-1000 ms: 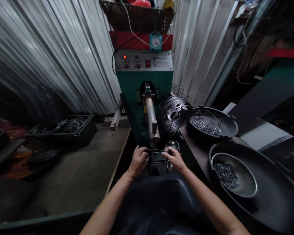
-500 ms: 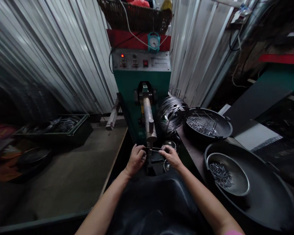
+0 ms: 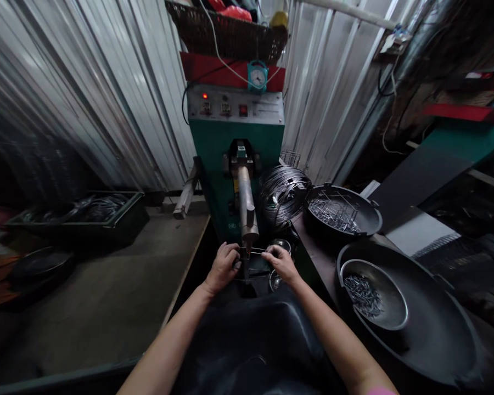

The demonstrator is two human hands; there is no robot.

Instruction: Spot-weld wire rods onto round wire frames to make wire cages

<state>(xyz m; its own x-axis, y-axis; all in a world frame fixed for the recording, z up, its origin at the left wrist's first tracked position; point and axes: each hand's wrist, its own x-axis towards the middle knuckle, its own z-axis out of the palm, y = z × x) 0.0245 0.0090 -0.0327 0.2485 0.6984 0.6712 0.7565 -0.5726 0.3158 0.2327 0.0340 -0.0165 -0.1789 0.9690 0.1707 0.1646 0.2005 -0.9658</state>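
A thin metal wire piece (image 3: pixel 258 250) spans the gap between my hands, just under the tip of the spot welder (image 3: pixel 248 211). Its left end is pinched in my left hand (image 3: pixel 223 267), fingers curled. My right hand (image 3: pixel 282 262) grips the other end between thumb and fingers. The wire looks like two near-parallel strands; its full shape is hidden by my fingers. A small orange glow shows where it meets the welder's tip. Shiny round metal bowls (image 3: pixel 280 245) sit beneath and beside my right hand.
Right of the welder lies a wire coil (image 3: pixel 286 195). Beyond it, a black pan (image 3: pixel 368 215) holds metal pieces. A larger pan (image 3: pixel 436 329) contains a steel bowl (image 3: pixel 397 307) of short pieces. At left is a green bin (image 3: pixel 123 219). A control panel (image 3: pixel 263 107) shows a red light.
The whole view has shifted slightly, so things on the right appear further left. Both hands keep their grip on the wire under the welder tip, where an orange glow now shows.
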